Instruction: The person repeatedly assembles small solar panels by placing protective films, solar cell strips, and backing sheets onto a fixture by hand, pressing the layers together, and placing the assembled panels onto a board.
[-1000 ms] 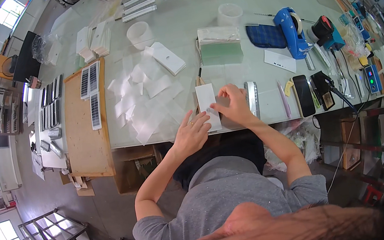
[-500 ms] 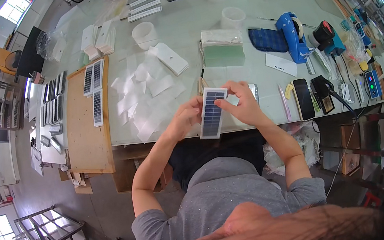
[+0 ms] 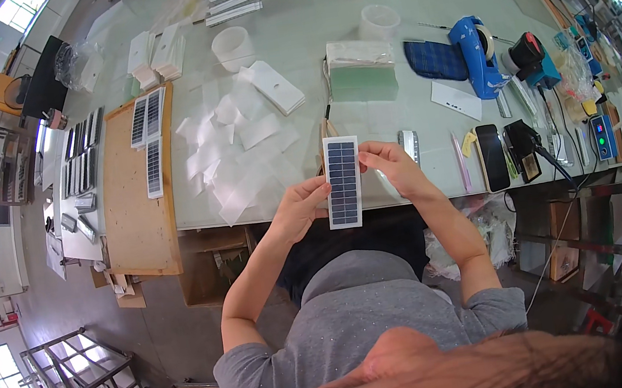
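A narrow white-edged solar panel is held upright at the table's front edge, its dark cells facing up at me. My left hand grips its left edge, thumb on the front. At the upper right edge, my right hand pinches the panel between thumb and fingers. Just beyond it stands a green block of sheets with a white top. To the left lies a loose heap of translucent film pieces, with a stack of white plates against it.
A wooden board with several solar panels lies on the left. On the right are a blue tape dispenser, a phone, a soldering iron stand and a blue control box. Rolls of white film stand farther back.
The panel has turned from a tilt to nearly straight. My right thumb has moved off its face to the right edge, and my left hand has shifted lower along the left edge.
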Motion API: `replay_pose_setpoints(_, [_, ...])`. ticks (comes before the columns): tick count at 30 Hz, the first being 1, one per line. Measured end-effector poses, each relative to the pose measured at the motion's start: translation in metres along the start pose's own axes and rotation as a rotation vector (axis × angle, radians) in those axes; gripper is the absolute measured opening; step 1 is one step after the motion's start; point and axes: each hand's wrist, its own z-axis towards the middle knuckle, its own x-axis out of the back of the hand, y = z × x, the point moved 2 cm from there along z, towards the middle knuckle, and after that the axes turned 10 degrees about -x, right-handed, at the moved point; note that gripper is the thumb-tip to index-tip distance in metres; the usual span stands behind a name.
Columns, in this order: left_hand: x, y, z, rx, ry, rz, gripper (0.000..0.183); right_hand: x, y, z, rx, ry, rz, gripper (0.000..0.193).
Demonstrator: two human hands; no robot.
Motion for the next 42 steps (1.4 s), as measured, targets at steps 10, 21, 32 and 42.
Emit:
replay_pose_setpoints(10, [-0.005, -0.003, -0.004, -0.019, 0.058, 0.064, 0.030, -0.005, 0.001, -0.003, -0.024, 0.097, 0.004, 0.016])
replay_pose_setpoints(21, [-0.004, -0.010, -0.003, -0.019, 0.143, 0.062, 0.029, -0.006, 0.001, 0.000, -0.036, 0.139, -0.011, 0.018])
replay_pose_setpoints(32, [0.088, 0.020, -0.021, -0.183, 0.490, 0.210, 0.016, -0.004, 0.007, 0.008, -0.009, 0.148, -0.115, 0.026])
replay_pose_setpoints(42, [0.328, 0.182, -0.073, -0.467, 1.107, 1.243, 0.027, 0.001, 0.016, 0.004, -0.022, 0.113, -0.136, 0.024])
